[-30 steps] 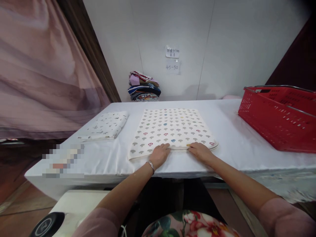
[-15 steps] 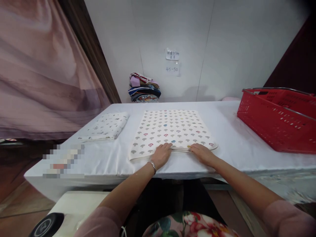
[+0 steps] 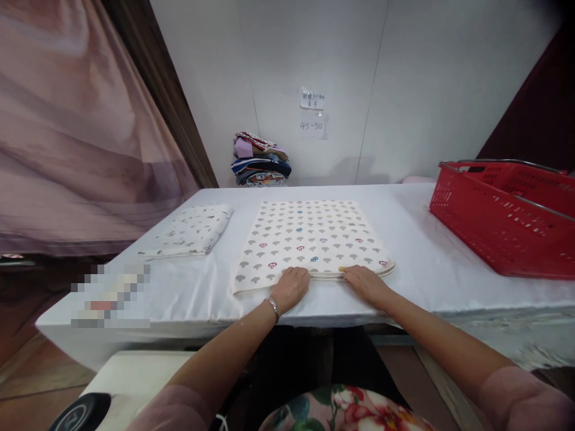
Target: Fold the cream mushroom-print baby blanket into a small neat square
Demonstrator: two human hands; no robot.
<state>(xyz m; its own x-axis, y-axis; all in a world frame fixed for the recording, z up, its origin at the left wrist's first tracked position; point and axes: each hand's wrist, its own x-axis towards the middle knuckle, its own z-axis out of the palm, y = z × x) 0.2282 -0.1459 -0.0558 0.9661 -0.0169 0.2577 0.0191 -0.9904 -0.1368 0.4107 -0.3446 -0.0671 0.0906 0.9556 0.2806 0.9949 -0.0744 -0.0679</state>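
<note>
where the white-covered surface (image 3: 417, 263) comes nearest the person, a mushroom-print cloth (image 3: 309, 233) is spread flat, folded into a layered rectangle, with its near hem just inside the surface's front edge. the left hand (image 3: 291, 287) is laid on that hem a little left of its middle, fingers together and bent down onto the fabric. the right hand (image 3: 365, 283) is set on the same hem near it, with a short gap between the two. whether the layers are pinched from beneath or only pressed from above cannot be told, since the fingertips are hidden by the knuckles. the cloth is judged to be light, soft and limp, thin enough to sag wherever it is not supported, and likely to slide easily over the smooth cover; nothing fragile is suggested. hold is best taken at the hem or the near corners, with all layers caught together so that they are not parted. a smaller folded cloth (image 3: 188, 230) is seen well to the left, a red basket (image 3: 503, 221) at the right end of the surface, and a stack of folded clothes (image 3: 260, 160) against the wall beyond.
</note>
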